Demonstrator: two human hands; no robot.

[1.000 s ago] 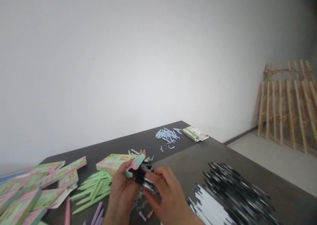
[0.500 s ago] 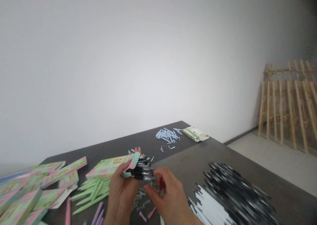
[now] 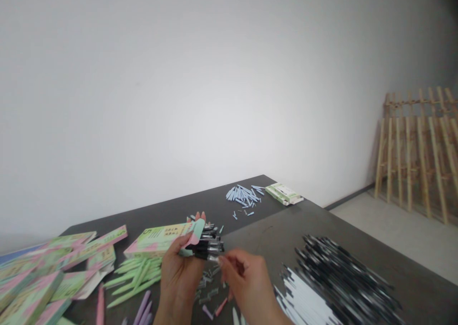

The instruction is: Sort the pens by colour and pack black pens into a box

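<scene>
My left hand (image 3: 181, 277) is wrapped round a green, yellow and pink carton (image 3: 161, 234), its thumb on the near side and fingertips showing beyond. The carton's open end, with a pale green flap, faces right. Several black pens (image 3: 212, 245) with clear tips stick out of it. At the end of the nearest pen, my right hand (image 3: 246, 277) is closed, thumb and forefinger pinching the tip. Beneath the hands lie small clear and grey clips (image 3: 206, 281) and a short red piece (image 3: 221, 307).
Similar cartons (image 3: 39, 287) pile at left, beside green pen barrels (image 3: 138, 277), purple barrels (image 3: 143, 308) and a pink one (image 3: 100, 306). Right of my hands lie white sticks (image 3: 304, 298) and many black pens (image 3: 347, 277). Farther off are light-blue parts (image 3: 241, 195) and another carton (image 3: 284, 193).
My right thumb and forefinger have closed together on the tip of the nearest pen; before, they were apart. The left hand with the carton has barely shifted.
</scene>
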